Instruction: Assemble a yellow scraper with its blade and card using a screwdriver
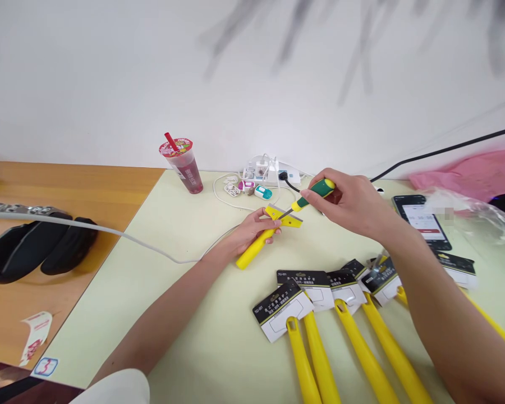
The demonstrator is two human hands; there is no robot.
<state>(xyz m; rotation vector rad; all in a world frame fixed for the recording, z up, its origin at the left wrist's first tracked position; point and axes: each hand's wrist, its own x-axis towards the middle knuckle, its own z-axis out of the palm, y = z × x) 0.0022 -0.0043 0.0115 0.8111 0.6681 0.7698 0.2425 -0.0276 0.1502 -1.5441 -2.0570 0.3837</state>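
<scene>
My left hand (249, 231) grips a yellow scraper (256, 247) by its handle, its flat head (284, 216) pointing up and right above the pale table (193, 314). My right hand (348, 203) holds a screwdriver with a green and yellow handle (315, 194). Its metal tip rests on the scraper's head. Below my right forearm lie several more yellow-handled scrapers (315, 348) in a row, each with a black and white card sleeve (281, 310) over its head.
A red drink cup with a straw (183, 165) stands at the back. Beside it are a white power strip with plugs (264, 173) and cables. A phone (423, 221), clear plastic bag (473, 215) and pink cloth (467, 175) lie right. Black pouches (33, 248) sit left.
</scene>
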